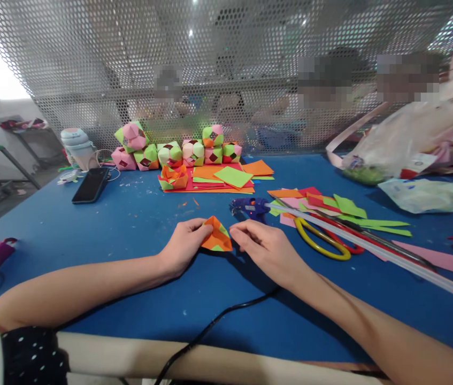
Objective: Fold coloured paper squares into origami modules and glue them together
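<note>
My left hand (184,243) grips a folded piece of orange and light green paper (219,235), thumb on the near face. Just right of that paper, my right hand (264,243) has its thumb and fingers drawn together in a pinch. Whatever may be between those fingertips is hidden. Beyond the right hand lies a blue glue gun (250,206) with a long clear glue stick (354,232) running out of its back. Another orange and green folded paper piece (174,177) stands farther back, at the left end of a stack of coloured paper (232,176).
Folded paper balls (170,154) line the back by a perforated metal panel (250,69), with people behind it. Yellow-handled scissors (318,240) and paper scraps (330,203) lie right. A phone (90,185) and a bottle (77,147) are left. A black cord (218,320) crosses the front edge.
</note>
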Available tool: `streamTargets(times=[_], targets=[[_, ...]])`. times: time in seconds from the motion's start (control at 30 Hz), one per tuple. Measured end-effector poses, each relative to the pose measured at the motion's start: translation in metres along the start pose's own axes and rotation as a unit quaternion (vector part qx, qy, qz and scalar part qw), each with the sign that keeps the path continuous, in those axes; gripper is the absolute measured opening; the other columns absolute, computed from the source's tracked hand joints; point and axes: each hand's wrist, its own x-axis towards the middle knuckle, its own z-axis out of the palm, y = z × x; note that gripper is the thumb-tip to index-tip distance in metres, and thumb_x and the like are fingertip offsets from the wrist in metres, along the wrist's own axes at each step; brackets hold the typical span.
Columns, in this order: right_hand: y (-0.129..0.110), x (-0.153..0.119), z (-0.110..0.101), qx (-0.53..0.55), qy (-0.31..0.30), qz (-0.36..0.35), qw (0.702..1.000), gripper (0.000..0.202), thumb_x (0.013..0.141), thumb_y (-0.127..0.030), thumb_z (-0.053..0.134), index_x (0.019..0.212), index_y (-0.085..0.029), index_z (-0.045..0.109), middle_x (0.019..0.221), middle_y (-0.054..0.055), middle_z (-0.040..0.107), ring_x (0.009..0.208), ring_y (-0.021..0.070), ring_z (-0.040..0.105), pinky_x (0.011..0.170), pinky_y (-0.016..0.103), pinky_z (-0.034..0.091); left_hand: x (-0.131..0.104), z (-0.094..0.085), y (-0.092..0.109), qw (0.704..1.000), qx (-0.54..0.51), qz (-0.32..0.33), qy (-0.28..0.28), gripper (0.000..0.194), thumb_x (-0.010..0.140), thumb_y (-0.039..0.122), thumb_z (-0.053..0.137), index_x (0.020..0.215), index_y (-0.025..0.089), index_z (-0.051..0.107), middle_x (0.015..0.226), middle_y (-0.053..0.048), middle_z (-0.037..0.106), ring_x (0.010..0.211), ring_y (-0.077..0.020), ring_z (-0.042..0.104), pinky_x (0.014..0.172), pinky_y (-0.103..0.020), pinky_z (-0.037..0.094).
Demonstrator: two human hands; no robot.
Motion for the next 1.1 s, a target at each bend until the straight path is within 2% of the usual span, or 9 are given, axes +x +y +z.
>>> streamTargets(times=[0.13, 0.23, 0.4, 0.5, 0.63, 0.7, 0.8, 1.0, 1.1], targets=[[0.000, -0.001, -0.003, -0.021, 0.007, -0.022, 0.999, 0.029, 0.092, -0.038, 0.040, 0.079, -0.019, 0.059, 0.069, -0.001, 0.058, 0.063, 0.0120, 0.055, 0.063, 0.025, 0.041, 0.001, -0.002, -0.003, 1.000, -0.009, -0.003, -0.008, 0.014, 0.071, 0.025, 0.058, 0.075, 0.013, 0.064, 0.069, 0.001, 0.062, 0.062, -0.0101, 0.053, 0.061, -0.021, 0.040], [0.000, -0.001, -0.003, -0.033, -0.010, -0.050, 0.998, 0.029, 0.093, -0.035, 0.039, 0.077, -0.019, 0.057, 0.069, -0.001, 0.057, 0.064, 0.0119, 0.054, 0.063, 0.025, 0.040, 0.001, -0.005, -0.004, 1.000, 0.005, -0.001, 0.020, 0.012, 0.070, 0.024, 0.061, 0.070, 0.012, 0.062, 0.064, 0.003, 0.059, 0.057, -0.0086, 0.050, 0.056, -0.020, 0.038], [0.002, -0.001, -0.004, -0.081, -0.100, -0.154, 0.980, 0.031, 0.095, -0.030, 0.034, 0.078, -0.018, 0.057, 0.074, 0.002, 0.057, 0.068, 0.0125, 0.053, 0.066, 0.025, 0.040, 0.018, -0.021, -0.003, 0.997, 0.004, 0.023, 0.079, 0.010, 0.066, 0.020, 0.065, 0.064, 0.011, 0.063, 0.059, 0.002, 0.059, 0.053, -0.0084, 0.051, 0.053, -0.019, 0.038], [0.005, -0.001, -0.004, -0.132, -0.152, -0.214, 0.956, 0.035, 0.096, -0.030, 0.032, 0.077, -0.017, 0.057, 0.071, 0.003, 0.056, 0.066, 0.0132, 0.051, 0.063, 0.026, 0.038, 0.036, -0.034, -0.001, 0.995, -0.012, 0.022, 0.097, 0.007, 0.066, 0.016, 0.063, 0.070, 0.011, 0.064, 0.067, -0.002, 0.065, 0.061, -0.0112, 0.058, 0.060, -0.022, 0.044], [0.008, 0.000, -0.003, -0.170, -0.163, -0.256, 0.938, 0.039, 0.097, -0.031, 0.029, 0.075, -0.016, 0.058, 0.069, 0.003, 0.055, 0.064, 0.0132, 0.049, 0.060, 0.026, 0.036, 0.053, -0.047, 0.008, 0.993, -0.060, -0.001, 0.101, 0.008, 0.068, 0.012, 0.057, 0.073, 0.008, 0.061, 0.078, -0.010, 0.067, 0.066, -0.0151, 0.063, 0.063, -0.027, 0.050], [0.009, 0.000, -0.003, -0.175, -0.164, -0.264, 0.934, 0.040, 0.097, -0.031, 0.028, 0.076, -0.016, 0.058, 0.070, 0.003, 0.055, 0.064, 0.0132, 0.049, 0.060, 0.027, 0.036, 0.057, -0.050, 0.013, 0.990, -0.090, 0.005, 0.104, 0.012, 0.071, 0.014, 0.056, 0.081, 0.009, 0.060, 0.089, -0.012, 0.067, 0.075, -0.0156, 0.064, 0.069, -0.028, 0.051], [0.010, 0.000, -0.004, -0.182, -0.167, -0.265, 0.932, 0.041, 0.097, -0.030, 0.027, 0.077, -0.016, 0.059, 0.070, 0.004, 0.056, 0.065, 0.0135, 0.049, 0.061, 0.027, 0.035, 0.058, -0.053, 0.017, 0.986, -0.120, 0.019, 0.114, 0.025, 0.073, 0.017, 0.059, 0.097, 0.015, 0.055, 0.100, -0.008, 0.065, 0.080, -0.0135, 0.064, 0.075, -0.029, 0.052], [0.011, -0.001, -0.004, -0.205, -0.156, -0.269, 0.928, 0.038, 0.097, -0.031, 0.030, 0.078, -0.016, 0.060, 0.073, 0.004, 0.058, 0.066, 0.0133, 0.051, 0.059, 0.027, 0.033, 0.059, -0.056, 0.008, 0.985, -0.112, 0.035, 0.127, 0.044, 0.070, 0.016, 0.064, 0.110, 0.016, 0.045, 0.094, -0.006, 0.062, 0.078, -0.0136, 0.064, 0.076, -0.032, 0.052], [0.011, -0.001, -0.004, -0.214, -0.156, -0.277, 0.924, 0.037, 0.097, -0.031, 0.031, 0.079, -0.015, 0.060, 0.074, 0.004, 0.059, 0.067, 0.0135, 0.052, 0.060, 0.027, 0.034, 0.060, -0.056, 0.002, 0.984, -0.082, 0.059, 0.149, 0.047, 0.070, 0.015, 0.061, 0.113, 0.016, 0.042, 0.101, -0.007, 0.057, 0.075, -0.0128, 0.063, 0.070, -0.031, 0.053]])
